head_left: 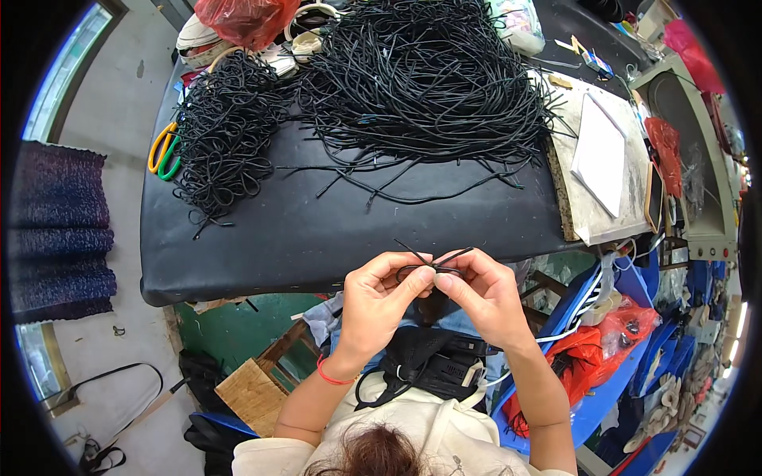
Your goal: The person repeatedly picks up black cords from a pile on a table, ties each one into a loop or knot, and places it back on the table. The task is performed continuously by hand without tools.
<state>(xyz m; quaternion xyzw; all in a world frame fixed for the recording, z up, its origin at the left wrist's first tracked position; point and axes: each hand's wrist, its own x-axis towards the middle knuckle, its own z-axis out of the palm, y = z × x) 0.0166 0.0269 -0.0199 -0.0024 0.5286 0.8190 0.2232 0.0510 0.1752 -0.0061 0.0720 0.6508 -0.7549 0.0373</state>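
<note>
- Both hands meet just off the near edge of the tabletop: the left hand (379,305), a red band at its wrist, and the right hand (486,295) pinch a short black cord (435,262) between their fingertips, its two ends crossing and sticking up above the fingers.
- Below the hands, on the lap, lies a dark bundle of black straps (429,361).
- Beyond them stretches the black tabletop (317,230), bare along its near edge.
- A large heap of black cords (421,79) fills the far middle, with loose strands trailing toward the near edge.
- A smaller pile of cords (226,127) sits toward the far left corner, yellow-and-green scissors (164,151) at the left edge beside it.
- A red plastic bag (246,20) rests at the far edge.
- At the right edge lies a white sheet (601,155) on a worn board.
- Grey concrete floor (119,103) shows to the left; blue bins (627,349) stand to the right.
</note>
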